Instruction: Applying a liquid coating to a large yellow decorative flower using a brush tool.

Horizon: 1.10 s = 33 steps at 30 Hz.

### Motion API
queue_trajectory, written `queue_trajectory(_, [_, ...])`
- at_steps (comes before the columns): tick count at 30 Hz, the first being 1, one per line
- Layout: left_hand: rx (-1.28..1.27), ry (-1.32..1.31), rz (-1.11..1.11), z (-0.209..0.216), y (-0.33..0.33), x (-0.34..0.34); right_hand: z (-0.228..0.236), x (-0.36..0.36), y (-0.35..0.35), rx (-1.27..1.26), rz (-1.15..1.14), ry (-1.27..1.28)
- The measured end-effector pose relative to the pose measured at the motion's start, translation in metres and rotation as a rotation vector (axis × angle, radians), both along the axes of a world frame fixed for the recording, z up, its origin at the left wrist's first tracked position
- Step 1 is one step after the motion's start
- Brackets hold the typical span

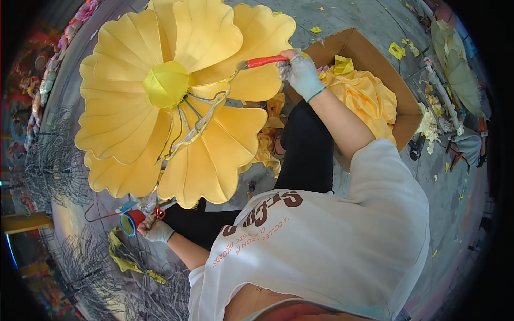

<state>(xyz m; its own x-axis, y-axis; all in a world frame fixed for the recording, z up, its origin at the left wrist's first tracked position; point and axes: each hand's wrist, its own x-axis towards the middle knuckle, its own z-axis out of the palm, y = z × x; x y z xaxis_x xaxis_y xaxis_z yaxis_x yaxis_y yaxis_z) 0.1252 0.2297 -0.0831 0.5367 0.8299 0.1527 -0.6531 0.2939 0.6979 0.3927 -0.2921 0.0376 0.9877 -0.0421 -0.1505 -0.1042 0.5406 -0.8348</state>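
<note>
- The big yellow fabric flower is taken as the landmark; its far petals are cut off by the upper edge of the view, and its lower petals hide the ground beneath them
- One petal section at the flower's middle right is seen as a bare wire frame with no cloth on it; how it is joined to the yellow centre cannot be made out
- The right hand, gloved in grey-white, is closed around the red handle of a brush just right of the flower; the brush tip is laid against the upper right petal beside the bare frame, and its bristles are too small to be told
- The left hand, also gloved, is found below the flower's lower edge, closed on a small red cup with a blue rim; what is in the cup cannot be seen
- A red-handled tool beside that hand is mostly hidden by the fingers
- A cardboard box lies open to the right of the flower, behind the right hand; it is filled with crumpled yellow fabric
- Bundles of dark wire are spread to the left of and below the flower, blurred toward the rim
</note>
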Motion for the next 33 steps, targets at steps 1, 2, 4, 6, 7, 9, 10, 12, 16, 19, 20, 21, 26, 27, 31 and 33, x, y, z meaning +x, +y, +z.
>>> queue_trajectory(1, [-0.015, -0.002, 0.005, 0.001, 0.0, 0.005, 0.0, -0.003, -0.005, 0.017, -0.008, 0.003])
queue_trajectory(2, [-0.031, -0.003, 0.016, 0.001, 0.0, 0.008, 0.001, -0.003, -0.008, 0.034, -0.01, 0.006])
queue_trajectory(4, [-0.043, -0.005, 0.035, 0.0, 0.002, 0.006, 0.004, 0.002, -0.008, 0.066, 0.005, 0.01])
queue_trajectory(6, [-0.014, -0.005, 0.03, -0.002, 0.004, -0.006, 0.005, 0.004, 0.001, 0.097, 0.043, 0.011])
queue_trajectory(7, [0.001, -0.007, 0.037, -0.003, 0.006, -0.014, 0.005, 0.005, 0.007, 0.112, 0.071, 0.012])
queue_trajectory(9, [0.017, -0.004, 0.025, 0.002, 0.002, -0.013, 0.003, 0.0, 0.006, 0.142, 0.089, 0.016])
queue_trajectory(10, [0.002, -0.002, 0.016, 0.012, -0.01, 0.0, 0.002, -0.004, 0.0, 0.155, 0.075, 0.022])
queue_trajectory(12, [-0.032, 0.009, -0.01, 0.006, -0.011, 0.017, 0.001, -0.007, -0.014, 0.176, 0.039, 0.038])
queue_trajectory(16, [-0.037, -0.002, -0.021, -0.013, 0.012, 0.013, 0.002, -0.011, -0.02, 0.232, 0.075, 0.044])
queue_trajectory(19, [-0.044, -0.042, 0.073, 0.03, -0.023, -0.005, 0.01, 0.005, 0.008, 0.242, 0.216, 0.034])
queue_trajectory(20, [-0.036, -0.062, 0.188, -0.008, 0.016, -0.066, 0.016, 0.023, 0.053, 0.182, 0.341, 0.018])
queue_trajectory(21, [-0.021, -0.045, 0.109, -0.013, 0.019, -0.04, 0.009, 0.022, 0.024, 0.139, 0.269, 0.014])
queue_trajectory(26, [0.007, -0.048, -0.045, -0.021, 0.021, 0.012, 0.019, 0.024, -0.033, -0.11, 0.119, -0.074])
queue_trajectory(27, [0.007, -0.041, -0.022, -0.018, 0.021, 0.002, 0.021, 0.033, -0.024, -0.158, 0.143, -0.096])
queue_trajectory(31, [-0.014, -0.021, 0.005, -0.014, 0.02, -0.012, 0.029, 0.063, -0.001, -0.357, 0.172, -0.184])
queue_trajectory(33, [-0.016, -0.005, -0.022, -0.015, 0.019, -0.011, 0.032, 0.077, 0.006, -0.455, 0.165, -0.229])
